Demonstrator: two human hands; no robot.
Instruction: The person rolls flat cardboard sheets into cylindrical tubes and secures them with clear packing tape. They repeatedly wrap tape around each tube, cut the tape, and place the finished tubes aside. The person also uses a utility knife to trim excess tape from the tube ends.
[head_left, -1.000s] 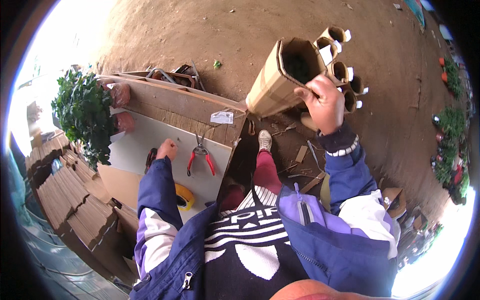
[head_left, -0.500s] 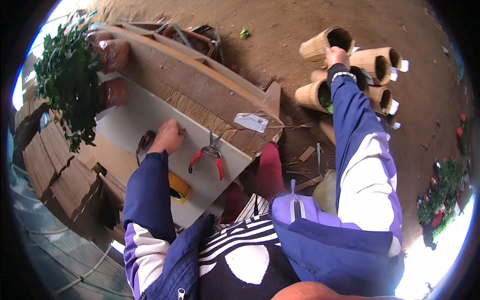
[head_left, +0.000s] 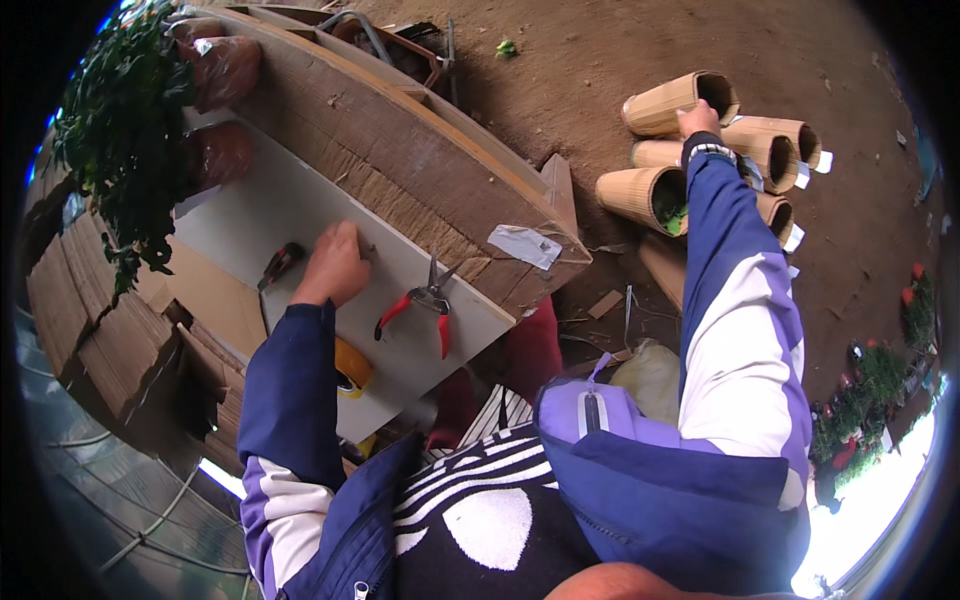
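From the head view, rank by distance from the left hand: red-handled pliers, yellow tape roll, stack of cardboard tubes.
From the left hand:
1. Red-handled pliers, just to its right on the white board.
2. Yellow tape roll, below it at the board's edge.
3. Cardboard tubes, far right on the ground.

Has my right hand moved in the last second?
Yes. The right hand went from holding a cardboard sleeve up high down to the pile of cardboard sleeves on the ground.
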